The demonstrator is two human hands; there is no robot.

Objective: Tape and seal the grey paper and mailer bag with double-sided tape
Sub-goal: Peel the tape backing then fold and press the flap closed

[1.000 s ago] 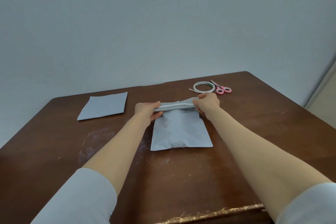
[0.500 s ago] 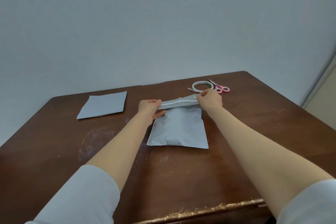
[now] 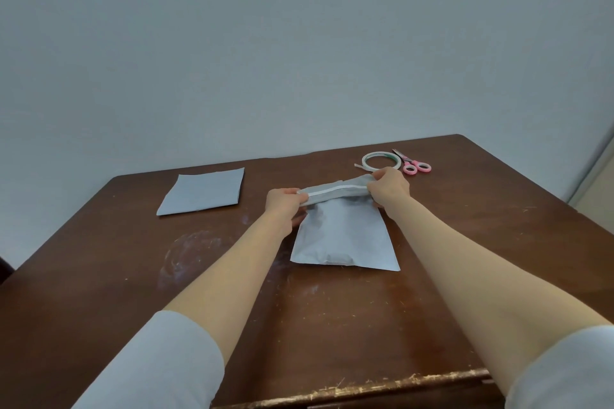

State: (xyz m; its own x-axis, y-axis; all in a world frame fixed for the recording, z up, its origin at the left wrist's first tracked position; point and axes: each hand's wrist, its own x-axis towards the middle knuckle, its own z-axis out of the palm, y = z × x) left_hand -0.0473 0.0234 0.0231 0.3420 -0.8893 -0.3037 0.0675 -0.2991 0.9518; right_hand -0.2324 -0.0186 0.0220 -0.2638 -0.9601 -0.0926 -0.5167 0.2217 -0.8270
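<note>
pink scissors (image 3: 413, 164) on scratched table (image 3: 332, 309)

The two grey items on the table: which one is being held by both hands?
The mailer bag, gripped at its folded top by left hand and right hand. The grey paper lies untouched.

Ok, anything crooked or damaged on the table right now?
Only small things: the mailer bag lies skewed to the table edge while the left hand and right hand pinch its flap. The tabletop is scratched and scuffed, its near edge chipped.

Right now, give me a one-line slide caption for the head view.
Left hand and right hand fold the mailer bag flap, tape strip exposed.
</note>
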